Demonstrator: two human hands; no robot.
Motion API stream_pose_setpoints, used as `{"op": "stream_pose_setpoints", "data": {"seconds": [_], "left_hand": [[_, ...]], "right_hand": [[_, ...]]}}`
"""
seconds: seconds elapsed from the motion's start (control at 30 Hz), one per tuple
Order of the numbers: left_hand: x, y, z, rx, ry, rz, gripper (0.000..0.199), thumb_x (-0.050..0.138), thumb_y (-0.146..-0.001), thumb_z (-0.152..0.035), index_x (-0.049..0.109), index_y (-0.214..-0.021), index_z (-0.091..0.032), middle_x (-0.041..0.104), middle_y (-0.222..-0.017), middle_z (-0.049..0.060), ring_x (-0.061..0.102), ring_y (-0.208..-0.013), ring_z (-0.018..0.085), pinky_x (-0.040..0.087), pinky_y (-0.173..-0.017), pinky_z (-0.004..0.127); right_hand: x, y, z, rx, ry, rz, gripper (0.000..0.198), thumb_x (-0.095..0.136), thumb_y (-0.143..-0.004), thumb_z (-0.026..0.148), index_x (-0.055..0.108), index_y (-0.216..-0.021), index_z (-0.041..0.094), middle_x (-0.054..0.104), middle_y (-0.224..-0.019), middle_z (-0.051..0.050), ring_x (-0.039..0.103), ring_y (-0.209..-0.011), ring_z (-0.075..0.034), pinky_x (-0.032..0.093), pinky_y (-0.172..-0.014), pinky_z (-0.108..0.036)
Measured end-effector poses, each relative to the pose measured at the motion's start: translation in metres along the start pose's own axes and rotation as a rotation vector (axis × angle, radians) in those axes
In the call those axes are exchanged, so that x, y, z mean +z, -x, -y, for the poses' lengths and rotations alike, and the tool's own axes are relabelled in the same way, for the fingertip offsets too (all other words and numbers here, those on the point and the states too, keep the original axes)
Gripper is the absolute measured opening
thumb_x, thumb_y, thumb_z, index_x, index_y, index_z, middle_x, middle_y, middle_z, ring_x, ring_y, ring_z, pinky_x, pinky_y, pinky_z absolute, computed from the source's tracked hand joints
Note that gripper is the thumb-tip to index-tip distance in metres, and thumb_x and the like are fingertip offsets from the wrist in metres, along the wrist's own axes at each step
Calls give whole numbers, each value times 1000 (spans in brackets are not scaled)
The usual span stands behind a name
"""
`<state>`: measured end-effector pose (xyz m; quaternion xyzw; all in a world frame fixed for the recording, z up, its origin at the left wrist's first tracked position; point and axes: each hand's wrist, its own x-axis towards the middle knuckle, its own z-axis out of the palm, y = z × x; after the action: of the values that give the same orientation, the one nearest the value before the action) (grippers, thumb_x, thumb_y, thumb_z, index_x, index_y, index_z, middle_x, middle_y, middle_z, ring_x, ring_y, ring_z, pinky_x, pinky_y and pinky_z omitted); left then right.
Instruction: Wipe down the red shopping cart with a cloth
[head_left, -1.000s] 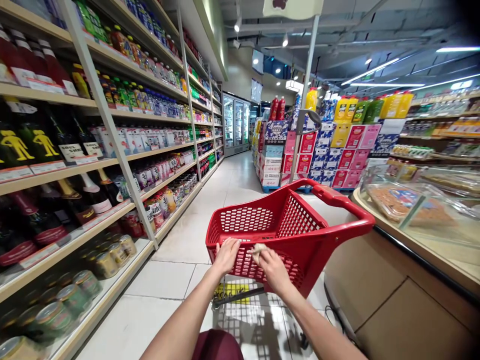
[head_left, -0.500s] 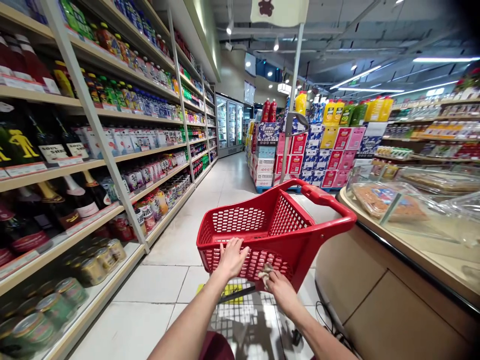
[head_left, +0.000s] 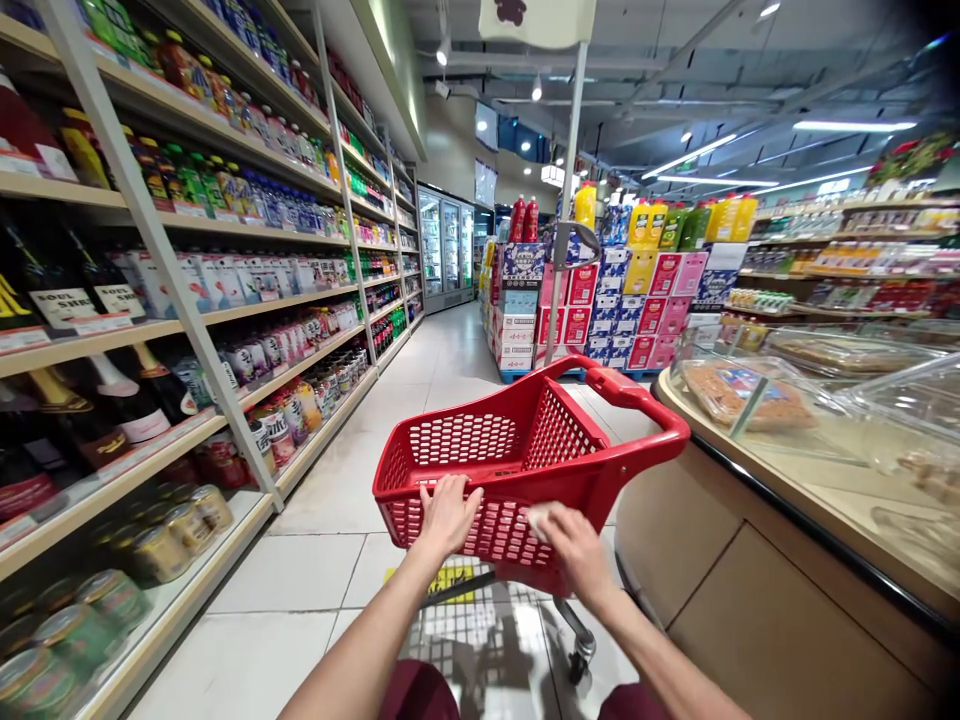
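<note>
A red plastic shopping cart (head_left: 577, 478) with perforated sides stands in front of me, its basket holding nothing that I can see. My left hand (head_left: 450, 515) is closed over the near rim, fingers hooked on the edge. Lower and to the right, my right hand (head_left: 576, 550) pinches a crumpled whitish cloth (head_left: 537, 520) against the outside of the basket's near wall. Motion blurs the cloth a little. Below the basket, one caster wheel (head_left: 577, 665) shows on the tiled floor.
Shelves (head_left: 315, 290) of bottles and cans line the left side. A counter (head_left: 720, 560) with packaged food curves close by on the right. Stacked drink cartons (head_left: 577, 325) and a pole (head_left: 568, 180) stand ahead; glass-door coolers (head_left: 446, 250) are farther back.
My right hand has moved the cloth slightly upward along the cart's side. My left hand keeps its place on the rim. The view has shifted a little, and the caster shows more.
</note>
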<state>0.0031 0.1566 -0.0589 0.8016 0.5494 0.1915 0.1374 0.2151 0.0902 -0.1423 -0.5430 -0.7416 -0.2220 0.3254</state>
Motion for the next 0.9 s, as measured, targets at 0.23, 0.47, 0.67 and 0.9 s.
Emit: {"op": "stream_pose_setpoints", "data": {"seconds": [0.23,0.47,0.67,0.9], "left_hand": [[6,-4,-19,32,17,101,48,28,-84,-44,37,-125,-21,35,-137,8,22,-129,23,6,-104,55],[13,-3,-12,39,2,-3,44,32,-84,-40,39,-123,-21,39,-135,8,25,-128,23,8,-103,56],[18,-2,-11,39,23,-8,43,32,-84,-39,41,-122,-20,41,-133,8,26,-127,23,7,-103,56],[24,-1,-14,24,46,-69,43,34,-83,-40,42,-120,-19,44,-129,9,28,-125,24,6,-103,57]], "right_hand": [[-5,-4,-5,18,-9,68,29,40,-82,12,62,-96,25,59,-98,-4,51,-83,-16,44,-73,-29],[-47,-22,-51,153,70,-378,30,42,-82,15,59,-106,23,54,-103,-9,47,-98,-21,41,-85,-38],[-54,3,-61,66,44,-153,31,39,-82,14,60,-101,24,57,-96,-6,51,-87,-18,47,-72,-30],[-107,-55,-115,250,221,-317,28,42,-77,15,63,-95,19,58,-102,-9,50,-95,-22,40,-84,-38]]}}
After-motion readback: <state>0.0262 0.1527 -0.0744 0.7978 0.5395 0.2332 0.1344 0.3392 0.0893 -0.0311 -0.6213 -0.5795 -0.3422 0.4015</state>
